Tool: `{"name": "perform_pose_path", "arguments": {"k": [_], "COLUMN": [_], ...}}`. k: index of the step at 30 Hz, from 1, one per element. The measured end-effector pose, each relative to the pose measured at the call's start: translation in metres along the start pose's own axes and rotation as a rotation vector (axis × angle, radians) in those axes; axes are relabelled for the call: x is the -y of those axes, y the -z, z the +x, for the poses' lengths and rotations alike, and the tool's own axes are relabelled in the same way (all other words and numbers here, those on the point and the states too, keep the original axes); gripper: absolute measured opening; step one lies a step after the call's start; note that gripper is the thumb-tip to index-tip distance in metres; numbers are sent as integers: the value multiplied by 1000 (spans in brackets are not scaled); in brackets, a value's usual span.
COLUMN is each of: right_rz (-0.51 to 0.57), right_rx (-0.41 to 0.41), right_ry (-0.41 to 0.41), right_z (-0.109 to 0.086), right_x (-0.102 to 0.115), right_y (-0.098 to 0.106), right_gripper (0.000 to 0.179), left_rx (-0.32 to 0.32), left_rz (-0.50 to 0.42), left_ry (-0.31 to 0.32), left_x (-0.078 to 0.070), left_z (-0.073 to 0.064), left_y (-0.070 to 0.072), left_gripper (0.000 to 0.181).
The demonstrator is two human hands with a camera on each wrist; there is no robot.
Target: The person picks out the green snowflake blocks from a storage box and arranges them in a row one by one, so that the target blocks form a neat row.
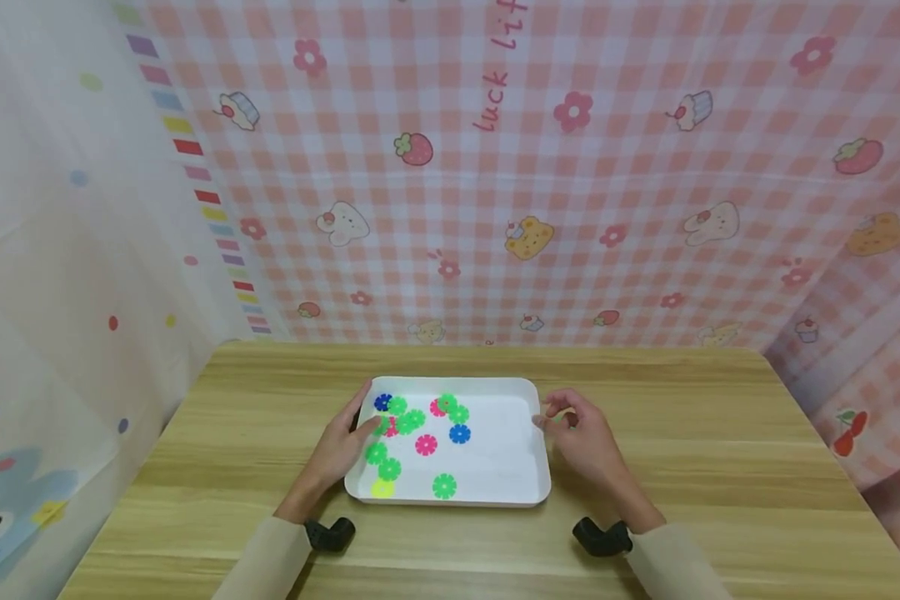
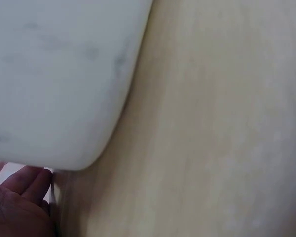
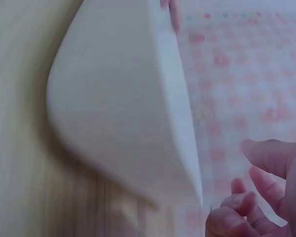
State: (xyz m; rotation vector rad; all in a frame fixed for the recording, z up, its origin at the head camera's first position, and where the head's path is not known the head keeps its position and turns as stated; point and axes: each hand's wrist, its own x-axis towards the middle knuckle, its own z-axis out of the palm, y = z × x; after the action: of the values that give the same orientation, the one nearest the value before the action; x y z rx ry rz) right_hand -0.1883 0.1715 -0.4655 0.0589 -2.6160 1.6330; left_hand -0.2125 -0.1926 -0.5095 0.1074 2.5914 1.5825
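A white rectangular tray holds several small notched plastic discs. Green discs are mostly on its left half, along with a pink disc, a blue disc, a dark blue disc and a yellow disc. My left hand grips the tray's left side, thumb over the rim and fingers at the outer wall. Beside the right rim is my right hand, its fingers loosely bent. In the right wrist view, that hand shows a gap between it and the tray's outer wall.
The tray is over a wood-grain table. A pink checked cloth hangs behind the table's back edge, and a pale printed curtain hangs at the left. Black wrist mounts jut inward from both wrists.
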Motion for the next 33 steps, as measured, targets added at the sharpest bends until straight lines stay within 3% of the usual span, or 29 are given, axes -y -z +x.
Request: {"name": "perform_pose_path", "arguments": {"k": [8, 22, 33], "right_rz": [-15, -65, -55], "right_rx": [155, 457, 528], "right_ry": [17, 171, 158], "right_z": [-2, -4, -3], "right_x": [20, 23, 18], "right_y": [-34, -83, -95], "right_gripper": [24, 20, 18], "left_rx": [1, -8, -2], "left_rz": [-10, 2, -1], "left_ry": [-2, -4, -23], "left_x": [-2, -2, -1], "left_z": [-1, 0, 0], "left_y": [0, 1, 2], "left_gripper": [63, 63, 63]}}
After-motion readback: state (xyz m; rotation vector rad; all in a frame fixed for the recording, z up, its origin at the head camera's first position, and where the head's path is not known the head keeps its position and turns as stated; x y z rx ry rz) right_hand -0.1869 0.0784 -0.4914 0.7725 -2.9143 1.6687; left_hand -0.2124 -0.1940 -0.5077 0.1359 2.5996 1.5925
